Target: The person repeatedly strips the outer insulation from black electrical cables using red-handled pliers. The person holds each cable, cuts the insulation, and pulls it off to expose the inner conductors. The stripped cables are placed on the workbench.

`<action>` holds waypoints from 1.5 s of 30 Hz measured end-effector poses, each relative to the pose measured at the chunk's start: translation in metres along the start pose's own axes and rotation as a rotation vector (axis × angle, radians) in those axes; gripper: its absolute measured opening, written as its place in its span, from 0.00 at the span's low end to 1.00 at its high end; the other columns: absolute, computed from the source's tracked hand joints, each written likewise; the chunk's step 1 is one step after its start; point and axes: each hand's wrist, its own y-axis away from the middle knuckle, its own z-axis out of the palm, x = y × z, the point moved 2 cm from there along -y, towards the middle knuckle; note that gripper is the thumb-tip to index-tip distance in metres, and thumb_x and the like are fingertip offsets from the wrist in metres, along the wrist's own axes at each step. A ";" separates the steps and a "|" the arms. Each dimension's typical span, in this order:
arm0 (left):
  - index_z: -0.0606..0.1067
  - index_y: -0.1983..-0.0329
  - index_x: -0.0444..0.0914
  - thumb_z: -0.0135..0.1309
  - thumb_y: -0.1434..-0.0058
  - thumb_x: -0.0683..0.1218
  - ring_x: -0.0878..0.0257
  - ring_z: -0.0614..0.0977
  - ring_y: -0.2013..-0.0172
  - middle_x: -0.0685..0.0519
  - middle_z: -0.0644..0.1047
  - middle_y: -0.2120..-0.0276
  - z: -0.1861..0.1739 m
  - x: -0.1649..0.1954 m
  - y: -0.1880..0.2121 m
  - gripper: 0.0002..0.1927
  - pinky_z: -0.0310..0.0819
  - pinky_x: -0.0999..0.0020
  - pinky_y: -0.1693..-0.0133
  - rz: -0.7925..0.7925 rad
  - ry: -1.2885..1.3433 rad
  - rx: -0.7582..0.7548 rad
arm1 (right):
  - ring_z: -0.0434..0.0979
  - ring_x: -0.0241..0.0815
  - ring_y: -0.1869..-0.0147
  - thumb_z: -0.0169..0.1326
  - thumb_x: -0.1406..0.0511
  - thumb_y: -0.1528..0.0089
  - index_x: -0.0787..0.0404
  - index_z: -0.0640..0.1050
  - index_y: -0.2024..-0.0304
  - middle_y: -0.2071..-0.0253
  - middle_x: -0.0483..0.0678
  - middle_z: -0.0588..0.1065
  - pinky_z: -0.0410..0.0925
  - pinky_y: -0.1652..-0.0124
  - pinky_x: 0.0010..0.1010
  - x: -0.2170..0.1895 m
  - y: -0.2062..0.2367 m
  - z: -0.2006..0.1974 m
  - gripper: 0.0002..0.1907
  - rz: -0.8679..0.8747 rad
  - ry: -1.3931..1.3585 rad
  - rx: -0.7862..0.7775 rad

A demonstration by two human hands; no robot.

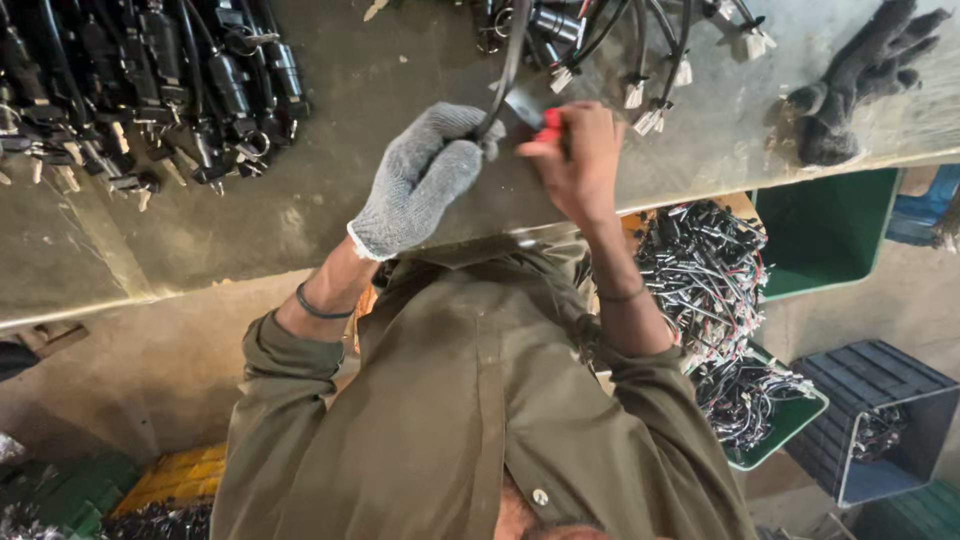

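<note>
Olive shirt [480, 420] fills my near view. Beyond it, my gloved left hand [425, 175] has its fingers closed around a black cable [512, 60] just above the surface [330, 200]; my bare right hand [575, 160] pinches a red-handled cutter [548, 125] against it. I'd keep the cable taut and the blade square. It looks glossy, thin and flexible.

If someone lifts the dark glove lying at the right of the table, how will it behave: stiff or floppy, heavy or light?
The dark glove looks knitted and fuzzy, so it would probably flop and sag. It lies flat with limp, spread fingers, so it is likely light. Its rough fabric should grip rather than slide on the table.
</note>
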 end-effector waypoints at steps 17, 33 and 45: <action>0.63 0.25 0.38 0.42 0.18 0.53 0.73 0.68 0.67 0.57 0.73 0.60 0.027 0.031 0.019 0.24 0.65 0.77 0.62 -0.162 -0.097 0.025 | 0.75 0.51 0.62 0.66 0.69 0.54 0.59 0.73 0.65 0.68 0.48 0.74 0.67 0.66 0.40 -0.078 -0.030 -0.043 0.18 -0.161 -0.018 -0.059; 0.59 0.23 0.41 0.65 0.31 0.42 0.51 0.80 0.52 0.48 0.76 0.46 0.036 0.026 0.020 0.38 0.76 0.62 0.49 0.283 -0.876 0.161 | 0.76 0.53 0.60 0.62 0.70 0.42 0.60 0.72 0.60 0.66 0.49 0.73 0.67 0.64 0.42 -0.088 -0.019 -0.057 0.12 -0.089 -0.107 -0.074; 0.60 0.23 0.43 0.59 0.29 0.45 0.50 0.78 0.50 0.47 0.75 0.40 0.034 0.010 0.015 0.34 0.73 0.56 0.47 0.370 -1.471 0.201 | 0.75 0.52 0.66 0.67 0.62 0.40 0.58 0.73 0.63 0.71 0.47 0.72 0.66 0.68 0.43 -0.096 -0.008 -0.050 0.14 0.091 -0.023 -0.027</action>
